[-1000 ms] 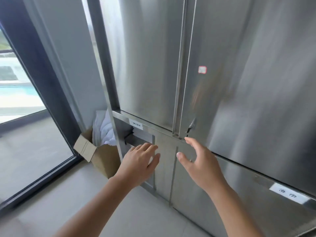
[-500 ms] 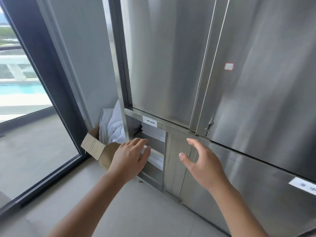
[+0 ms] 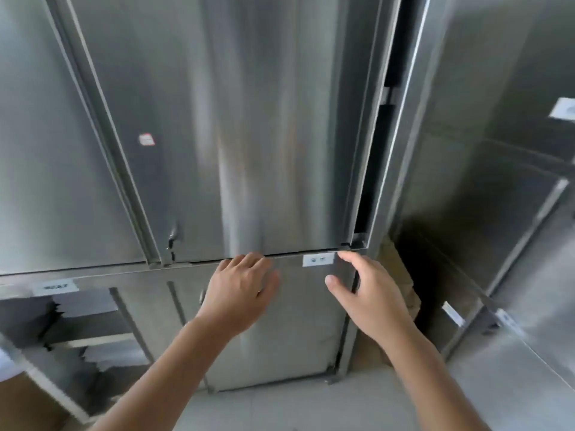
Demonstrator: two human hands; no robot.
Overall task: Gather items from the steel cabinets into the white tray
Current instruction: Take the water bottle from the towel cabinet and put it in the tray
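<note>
- left hand (image 3: pixel 239 287): open, fingers spread and relaxed, holding nothing; tips at top edge of lower door (image 3: pixel 295 337) of steel cabinet (image 3: pixel 249 88). Touching or just short, can't tell (blur).
- right hand (image 3: pixel 370 293): open and empty too, thumb held apart from fingers; tips up by white label (image 3: pixel 318 259), near door's top right corner.
- white tray: not in view. Nothing picked up yet, so prob. early in task, at door-opening stage.
- upper door (image 3: pixel 249 169): above both hands, w/ latch (image 3: pixel 172 241) at lower left and small red sticker (image 3: pixel 146 140) higher up. Dark gap (image 3: pixel 373 169) down its right side, so poss. ajar.
- open compartment (image 3: pixel 37 321) at lower left: pale stacked stuff (image 3: pixel 102 356) on shelves inside, too blurred to ID.
- second cabinet (image 3: pixel 497 213) off to the right, w/ brown cardboard (image 3: pixel 401 275) wedged between the two.
- Risks from here:
- No handle seen on lower door. Could slip off smooth steel if pulled by edge alone, leaving door closed.
- Tips right at seam between upper and lower doors. Could get pinched if upper door swings or sags.
- Label unreadable from here. Could mean opening wrong compartment and wasting time.
- Could spill contents on opening if anything inside leans on the door.
- Tray elsewhere, so carrying needed. Could drop things if too much grabbed at once.
</note>
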